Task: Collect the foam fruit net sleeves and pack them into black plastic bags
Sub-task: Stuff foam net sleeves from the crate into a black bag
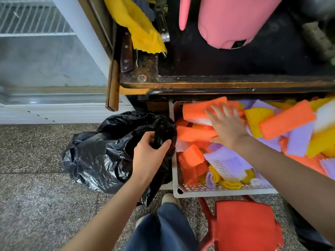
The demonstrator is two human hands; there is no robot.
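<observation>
Left hand (150, 153) pinched the black bag (101, 151) rim. Right hand (225, 125) lay fingers spread, flat on orange sleeves (196, 134) in a crate (217, 192).

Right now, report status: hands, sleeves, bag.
Left hand grips black bag mouth. Right hand spread flat on orange sleeves in white crate. Bag beside crate, nothing between.

bag (101, 153) left of crate (217, 192), sleeves (226, 160) inside
</observation>
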